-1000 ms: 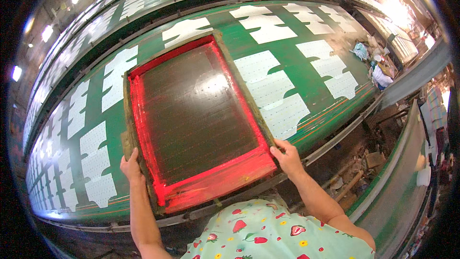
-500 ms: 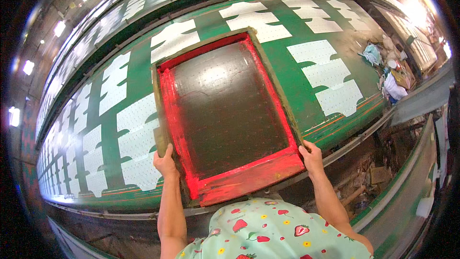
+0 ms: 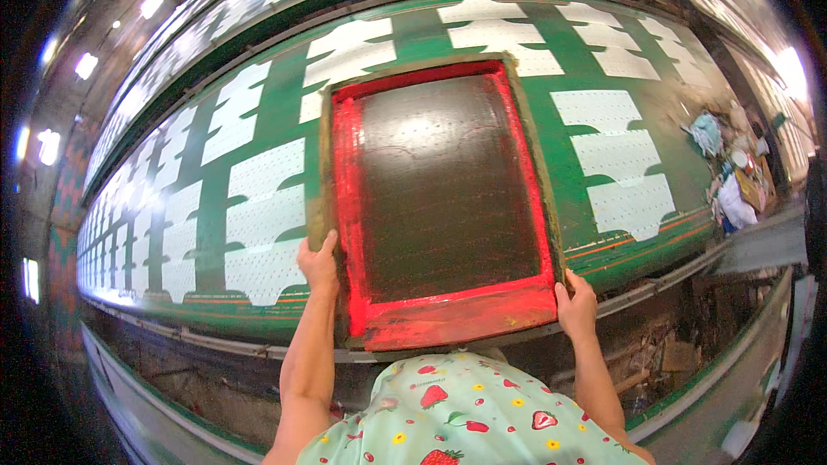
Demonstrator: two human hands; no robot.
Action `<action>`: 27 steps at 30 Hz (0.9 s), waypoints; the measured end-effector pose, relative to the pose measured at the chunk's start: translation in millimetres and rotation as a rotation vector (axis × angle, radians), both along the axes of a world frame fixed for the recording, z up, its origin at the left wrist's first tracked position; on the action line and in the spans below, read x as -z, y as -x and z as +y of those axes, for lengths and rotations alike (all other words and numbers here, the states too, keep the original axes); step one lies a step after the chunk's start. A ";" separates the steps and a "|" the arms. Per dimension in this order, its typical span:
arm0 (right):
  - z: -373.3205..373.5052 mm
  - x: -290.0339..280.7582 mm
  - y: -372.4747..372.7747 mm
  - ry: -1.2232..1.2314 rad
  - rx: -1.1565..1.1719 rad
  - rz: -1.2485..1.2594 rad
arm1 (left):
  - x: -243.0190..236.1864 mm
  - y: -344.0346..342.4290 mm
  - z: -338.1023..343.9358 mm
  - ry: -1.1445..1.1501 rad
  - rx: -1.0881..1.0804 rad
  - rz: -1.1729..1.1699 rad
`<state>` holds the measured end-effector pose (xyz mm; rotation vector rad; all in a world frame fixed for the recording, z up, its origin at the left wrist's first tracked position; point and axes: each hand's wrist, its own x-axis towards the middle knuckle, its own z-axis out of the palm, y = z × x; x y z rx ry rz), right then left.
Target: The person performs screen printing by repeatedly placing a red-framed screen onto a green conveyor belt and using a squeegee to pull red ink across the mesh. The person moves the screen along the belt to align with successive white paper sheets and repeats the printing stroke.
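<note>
On the long green table (image 3: 258,120), left hand (image 3: 319,265) and right hand (image 3: 575,308) grip the red-inked screen frame's (image 3: 439,198) near corners.

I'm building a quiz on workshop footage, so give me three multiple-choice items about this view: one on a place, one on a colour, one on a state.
1. Where does the left hand grip the wooden-framed printing screen?
A. far edge
B. left side rail near the bottom corner
C. middle of the mesh

2. What colour coats the inner border of the screen?
A. red
B. blue
C. yellow

3. How is the screen held?
A. by one hand
B. by no hand
C. by both hands

Answers: 1 B, the left fingers wrap the left rail near the lower corner. 2 A, red paint rings the dark mesh. 3 C, the right hand grips the lower right corner too, over the long green table with white fabric pieces.
</note>
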<state>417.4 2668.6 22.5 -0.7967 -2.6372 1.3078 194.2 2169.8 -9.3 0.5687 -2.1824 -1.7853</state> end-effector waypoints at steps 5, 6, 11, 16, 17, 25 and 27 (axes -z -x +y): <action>-73.5 -43.5 -1.9 -0.374 -0.715 0.269 | 8.9 3.2 -0.5 0.168 -0.024 -0.019; -87.5 -47.6 -1.1 -0.300 -0.882 0.286 | 9.3 4.2 -1.3 0.252 -0.034 -0.049; -130.9 -45.7 10.9 -0.509 -0.940 0.248 | 6.7 1.8 1.0 0.337 -0.048 -0.103; -164.1 -46.6 29.3 -0.584 -0.978 0.247 | -0.2 0.4 5.4 0.369 -0.082 -0.066; -172.7 -48.1 39.1 -0.613 -0.997 0.253 | -0.6 -0.2 5.9 0.345 -0.091 -0.056; -178.9 -81.0 54.4 -0.580 -1.000 -0.049 | 9.4 2.5 4.1 0.205 -0.074 0.045; -185.8 -74.0 38.8 -0.607 -0.967 -0.013 | 11.8 3.0 4.8 0.196 -0.085 0.114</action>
